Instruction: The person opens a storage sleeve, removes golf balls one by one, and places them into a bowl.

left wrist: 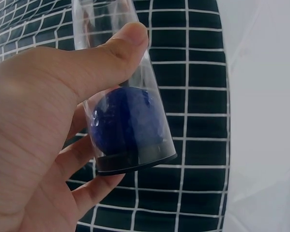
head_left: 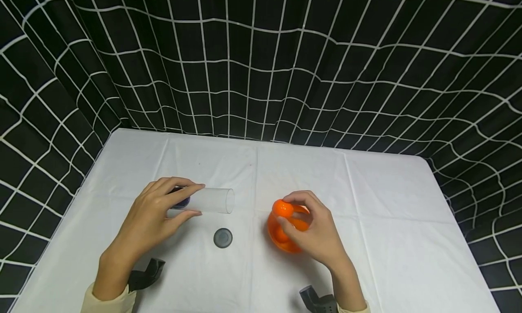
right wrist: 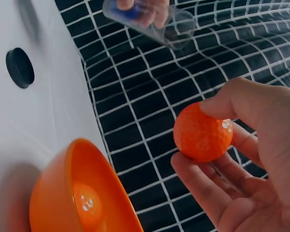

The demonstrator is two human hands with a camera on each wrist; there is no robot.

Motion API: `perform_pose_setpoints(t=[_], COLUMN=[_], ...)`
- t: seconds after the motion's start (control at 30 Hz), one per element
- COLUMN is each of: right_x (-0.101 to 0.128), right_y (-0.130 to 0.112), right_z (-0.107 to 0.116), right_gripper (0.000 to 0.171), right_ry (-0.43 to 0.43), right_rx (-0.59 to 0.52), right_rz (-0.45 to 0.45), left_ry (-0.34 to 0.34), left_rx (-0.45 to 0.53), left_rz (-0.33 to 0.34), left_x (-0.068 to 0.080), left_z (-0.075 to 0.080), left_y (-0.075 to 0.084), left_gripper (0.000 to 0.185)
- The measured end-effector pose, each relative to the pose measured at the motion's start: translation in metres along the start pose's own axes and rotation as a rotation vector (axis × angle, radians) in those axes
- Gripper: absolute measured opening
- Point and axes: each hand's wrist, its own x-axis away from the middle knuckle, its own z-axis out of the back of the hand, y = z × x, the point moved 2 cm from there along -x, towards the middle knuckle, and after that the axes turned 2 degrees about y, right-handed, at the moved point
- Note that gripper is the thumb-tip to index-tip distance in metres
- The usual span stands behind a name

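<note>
Fingers and thumb of the left hand [head_left: 151, 218] curl round a clear tube [head_left: 212, 200], which lies sideways above the counter [head_left: 387, 204] left of centre in the head view, its open mouth pointing toward the middle of the frame. In the left wrist view the thumb [left wrist: 120, 46] presses on the tube wall and the fingers wrap the far side; a blue ball [left wrist: 128, 121] sits inside against the tube's dark capped end, in the lower middle of that frame.

The right hand [head_left: 316, 231] pinches an orange ball [head_left: 283, 208] between thumb and fingertips, just right of centre in the head view. That ball is held over the rim of an orange bowl [head_left: 281, 240], which sits on the white counter under the hand. The right wrist view shows the ball clear of the bowl, in the middle right of the frame, and a second orange ball [right wrist: 86, 205] lying inside the bowl at lower left.

Between the two hands, lower centre in the head view, a dark round cap [head_left: 223, 238] lies flat on the counter, apart from both tube and bowl. A black curtain [head_left: 261, 64] with a white grid fills the upper part of the frame.
</note>
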Motion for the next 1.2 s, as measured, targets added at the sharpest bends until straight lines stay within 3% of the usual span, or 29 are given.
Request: perform_pose_setpoints(t=[0.57, 1.2], right_x=[0.002, 0.006], right_y=[0.009, 0.011], right_z=[0.022, 0.030], right_gripper=[0.037, 0.037], right_ry=[-0.060, -0.136], right_rx=[0.291, 0.375], right_rz=[-0.053, -0.090], left_ry=[0.008, 0.007], left_rx=[0.015, 0.010], left_rz=[-0.011, -0.015], left_x=[-0.001, -0.001], left_z=[-0.002, -0.002], left_y=[0.002, 0.002], left_gripper=[0.054, 0.054])
